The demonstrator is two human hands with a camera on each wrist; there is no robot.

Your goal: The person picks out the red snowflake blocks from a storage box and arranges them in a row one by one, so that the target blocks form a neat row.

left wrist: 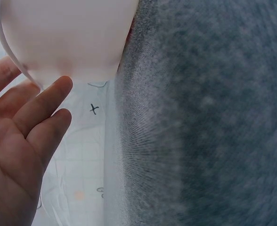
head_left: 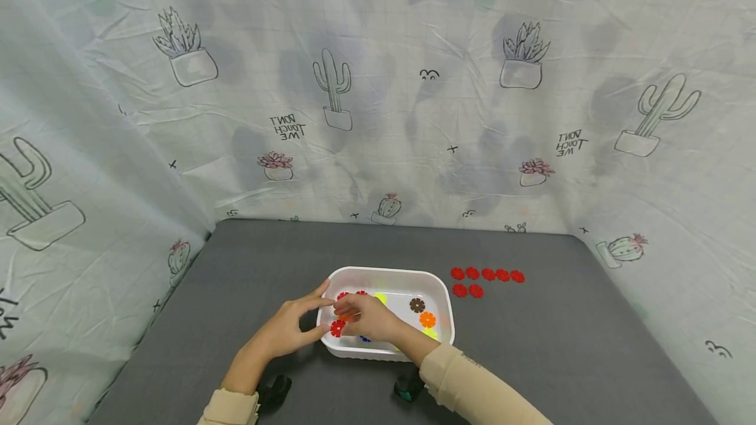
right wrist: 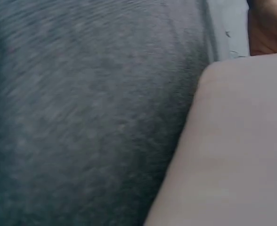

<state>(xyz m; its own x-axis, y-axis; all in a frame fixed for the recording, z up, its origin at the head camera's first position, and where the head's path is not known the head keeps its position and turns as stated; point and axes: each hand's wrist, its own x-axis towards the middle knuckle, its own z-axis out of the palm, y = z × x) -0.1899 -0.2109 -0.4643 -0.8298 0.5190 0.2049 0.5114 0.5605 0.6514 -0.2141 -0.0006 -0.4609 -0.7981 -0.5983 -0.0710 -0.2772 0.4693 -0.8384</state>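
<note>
We see left hand at left wall of white tub, fingers straight, touching it. Right hand reaches inside tub, fingers curled pinching red flower disc near left rim.

Soft, even light with faint shadows; both wrist views are blurred close-ups.

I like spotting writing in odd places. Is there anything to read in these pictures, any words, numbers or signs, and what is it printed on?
"DON'T TOUCH ME", mirrored: printed on the pale cactus-patterned cloth backdrop.
"DON'T TOUCH ME", mirrored again: same cloth, further right.
Small "x" marks: scattered on the cloth, one also in the left wrist view.
Partial letters at the cloth's far left edge: cut off, unreadable.
White plastic tub and flower-shaped discs: no text.
</note>
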